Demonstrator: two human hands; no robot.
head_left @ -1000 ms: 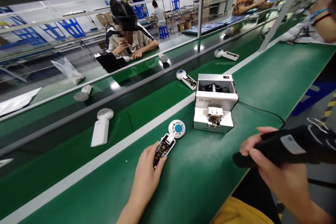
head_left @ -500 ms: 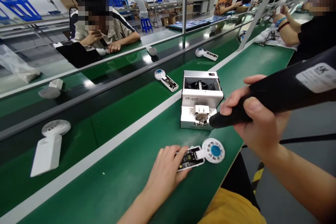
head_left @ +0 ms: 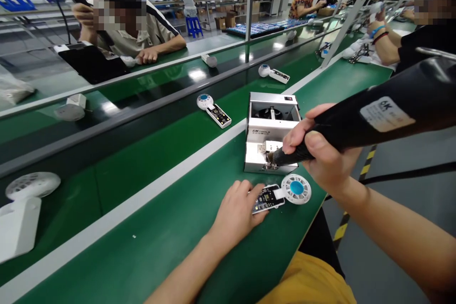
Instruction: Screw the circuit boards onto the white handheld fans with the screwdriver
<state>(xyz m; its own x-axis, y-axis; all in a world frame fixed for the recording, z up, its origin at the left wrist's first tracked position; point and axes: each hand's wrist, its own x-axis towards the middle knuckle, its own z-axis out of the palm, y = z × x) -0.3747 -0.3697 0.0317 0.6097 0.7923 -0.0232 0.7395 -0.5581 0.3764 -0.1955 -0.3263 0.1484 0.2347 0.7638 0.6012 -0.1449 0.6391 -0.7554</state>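
Observation:
My right hand (head_left: 326, 154) is wrapped round a black electric screwdriver (head_left: 356, 116), held at a slant with its tip at the front of a silver screw feeder (head_left: 263, 130). The tip overlaps the small metal pick-up slot there, and whether it touches a screw cannot be made out. On the green bench, my left hand (head_left: 237, 209) grips the handle end of a white handheld fan (head_left: 297, 189). This fan lies with its circuit board facing up and its round head with a blue centre pointing right, just in front of the feeder.
Beyond the white strip (head_left: 171, 171), a green conveyor belt carries several white fans, one (head_left: 219, 115) with its board exposed and one (head_left: 21, 228) at the left edge. Across the line a person (head_left: 138, 33) holds a dark tool. Another person's arm (head_left: 386, 47) is at the right.
My right hand has brought the screwdriver tip left, onto the feeder's pick-up area. My left hand and the fan sit slightly nearer the feeder. The fans on the belt have shifted left in view.

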